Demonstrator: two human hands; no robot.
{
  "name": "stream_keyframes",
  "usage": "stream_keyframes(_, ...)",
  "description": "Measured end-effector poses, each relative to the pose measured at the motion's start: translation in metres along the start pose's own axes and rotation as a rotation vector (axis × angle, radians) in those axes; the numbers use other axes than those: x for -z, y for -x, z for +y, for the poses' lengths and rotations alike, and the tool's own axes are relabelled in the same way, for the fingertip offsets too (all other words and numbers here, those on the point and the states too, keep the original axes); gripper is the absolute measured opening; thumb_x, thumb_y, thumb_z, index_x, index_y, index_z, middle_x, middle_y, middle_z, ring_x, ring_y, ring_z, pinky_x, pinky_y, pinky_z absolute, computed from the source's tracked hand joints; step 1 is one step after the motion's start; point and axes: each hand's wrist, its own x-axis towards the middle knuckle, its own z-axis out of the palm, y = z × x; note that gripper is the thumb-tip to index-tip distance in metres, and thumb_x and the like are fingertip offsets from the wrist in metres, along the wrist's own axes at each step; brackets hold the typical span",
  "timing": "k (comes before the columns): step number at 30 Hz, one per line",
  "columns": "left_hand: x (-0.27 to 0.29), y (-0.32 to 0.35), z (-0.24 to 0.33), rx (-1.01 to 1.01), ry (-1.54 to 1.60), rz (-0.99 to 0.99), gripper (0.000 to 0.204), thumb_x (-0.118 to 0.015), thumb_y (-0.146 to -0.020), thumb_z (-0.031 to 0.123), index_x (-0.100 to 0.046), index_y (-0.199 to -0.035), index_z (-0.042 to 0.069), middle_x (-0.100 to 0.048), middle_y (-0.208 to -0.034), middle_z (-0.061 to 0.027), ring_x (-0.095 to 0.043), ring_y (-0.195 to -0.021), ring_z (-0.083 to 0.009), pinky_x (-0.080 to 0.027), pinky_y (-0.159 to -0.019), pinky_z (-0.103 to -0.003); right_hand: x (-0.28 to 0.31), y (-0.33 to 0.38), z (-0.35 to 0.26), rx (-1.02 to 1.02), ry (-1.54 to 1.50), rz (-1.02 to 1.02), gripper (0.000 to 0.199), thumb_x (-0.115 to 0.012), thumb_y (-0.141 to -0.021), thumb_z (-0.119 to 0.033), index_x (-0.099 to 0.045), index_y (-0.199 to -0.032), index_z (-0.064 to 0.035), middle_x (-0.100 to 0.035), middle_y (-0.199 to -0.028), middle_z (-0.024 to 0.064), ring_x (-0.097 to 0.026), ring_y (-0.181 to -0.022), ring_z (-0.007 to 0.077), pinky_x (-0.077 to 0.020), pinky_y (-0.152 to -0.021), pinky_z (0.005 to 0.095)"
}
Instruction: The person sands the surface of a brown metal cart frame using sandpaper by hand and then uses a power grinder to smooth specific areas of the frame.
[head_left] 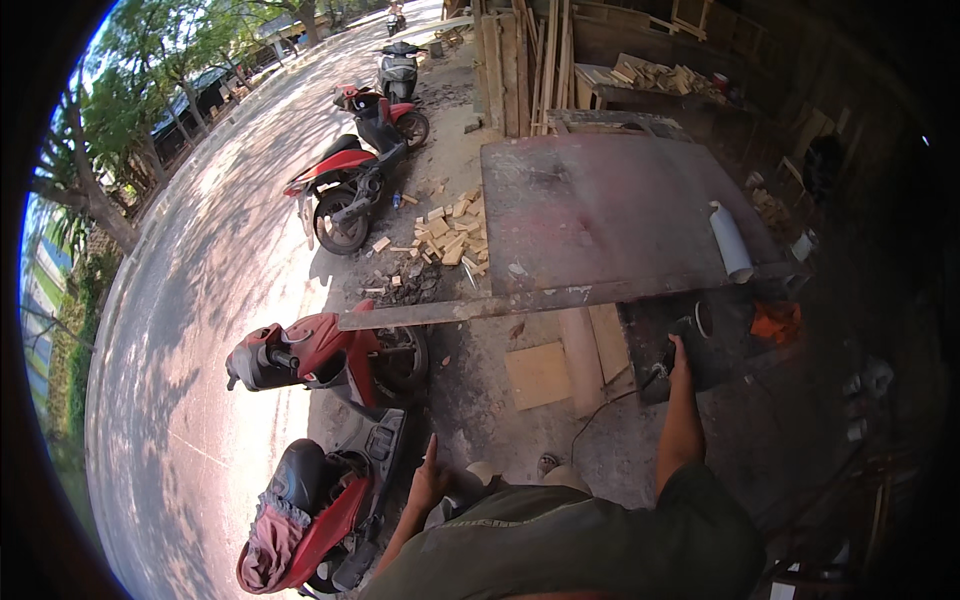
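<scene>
Your right hand (pixel 681 352) is right of centre in the frame, at a dark tool (pixel 657 372) with a thin cord (pixel 600 407) trailing from its left side. The tool is in shade, so you cannot tell whether those fingers are clamped on it or only touching it. Beneath is a dark panel (pixel 637 322), with a pale ring-shaped thing (pixel 703 320) just above the hand and an orange cloth (pixel 777 322) to the right.

Your left hand (pixel 428 481) is at lower centre, beside a parked scooter, one digit pointing upward; you cannot tell how the other fingers stand, and nothing shows in them.

Left of the panel, a light square board (pixel 538 375) lies on the ground near a long brownish plank (pixel 580 360). Above, a broad worn tabletop (pixel 600 215) fills the upper right of centre, with a white roll (pixel 730 242) near its right end and a long wooden strip (pixel 420 314) along its near edge, reaching out leftward. Wood offcuts (pixel 452 235) are heaped left of it. Red scooters (pixel 330 345) stand down the left of centre, beside a sunlit road (pixel 190 340); trees (pixel 110 130) occupy the upper left.
</scene>
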Motion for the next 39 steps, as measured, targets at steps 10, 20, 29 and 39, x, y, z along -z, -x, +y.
stream_keyframes(10,-0.020,-0.098,-0.030,-0.939,-0.537,-0.855,0.032,-0.061,-0.086,0.015,-0.066,-0.116,0.005,-0.068,-0.106,-0.0197,-0.062,-0.098,-0.0433,-0.049,-0.088,-0.050,0.016,0.423,0.232,0.147,-0.507,0.005,0.052,-0.074,-0.084,-0.021,-0.051,-0.125,0.0011,-0.067,-0.101,0.0158,-0.070,-0.083,0.0267,-0.0583,-0.074,0.0397)
stream_keyframes(20,-0.126,0.119,0.033,-1.698,-0.260,-1.604,0.082,-0.077,-0.078,0.048,-0.047,-0.144,0.009,-0.061,-0.112,-0.0212,-0.058,-0.099,-0.0374,-0.043,-0.088,-0.046,0.016,0.700,0.264,0.721,-0.754,0.597,0.066,-0.077,-0.078,-0.036,-0.051,-0.123,0.0033,-0.066,-0.099,0.0162,-0.069,-0.080,0.0256,-0.0595,-0.071,0.0373)
stream_keyframes(29,-0.220,0.268,-0.035,-1.890,-0.163,-1.702,0.013,-0.064,-0.086,0.016,-0.062,-0.074,0.011,-0.064,-0.068,-0.0114,-0.063,-0.076,-0.0303,-0.042,-0.074,-0.044,0.075,0.979,0.323,1.315,-0.711,1.273,0.086,-0.077,-0.072,-0.047,-0.040,-0.132,0.0027,-0.057,-0.102,0.0174,-0.062,-0.074,0.0241,-0.0549,-0.058,0.0350)
stream_keyframes(39,-0.327,0.266,-0.053,-2.031,-0.653,-1.133,0.006,-0.069,-0.079,0.019,-0.066,-0.076,0.016,-0.067,-0.075,-0.0036,-0.062,-0.083,-0.0239,-0.039,-0.079,-0.043,0.140,1.377,0.448,1.777,-0.381,0.976,0.060,-0.059,-0.081,-0.032,-0.043,-0.123,0.0068,-0.047,-0.108,0.0181,-0.045,-0.095,0.0273,-0.0412,-0.086,0.0411)
